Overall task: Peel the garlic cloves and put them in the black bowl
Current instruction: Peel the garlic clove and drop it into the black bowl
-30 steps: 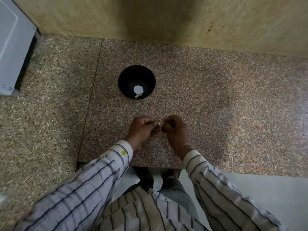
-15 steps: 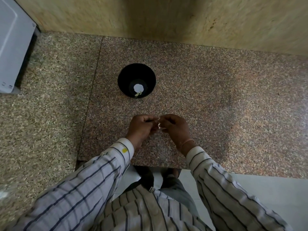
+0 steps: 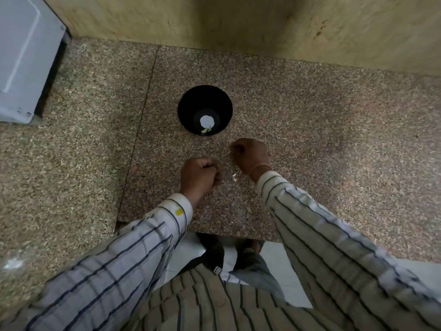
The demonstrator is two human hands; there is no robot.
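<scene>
The black bowl [image 3: 191, 103] stands on the reddish granite slab, with one pale peeled garlic clove [image 3: 204, 130] at its bottom beside a white glint. My right hand [image 3: 251, 155] hovers just below and right of the bowl, fingers curled, pinching a small pale garlic clove [image 3: 229, 152] at its fingertips. My left hand [image 3: 199, 175] sits lower and to the left, apart from the right, curled into a fist; anything inside it is hidden. A white scrap of garlic skin [image 3: 235, 177] shows between the two hands, near my right wrist.
A white appliance [image 3: 23, 58] stands at the far left on the speckled counter [image 3: 59, 175]. A beige stone wall [image 3: 262, 22] runs along the back. The slab's front edge [image 3: 202, 231] lies under my striped sleeves, with floor and feet below.
My hands were joined over the clove; now they have come apart. My right hand has moved up toward the bowl, and a scrap of skin shows between the hands.
</scene>
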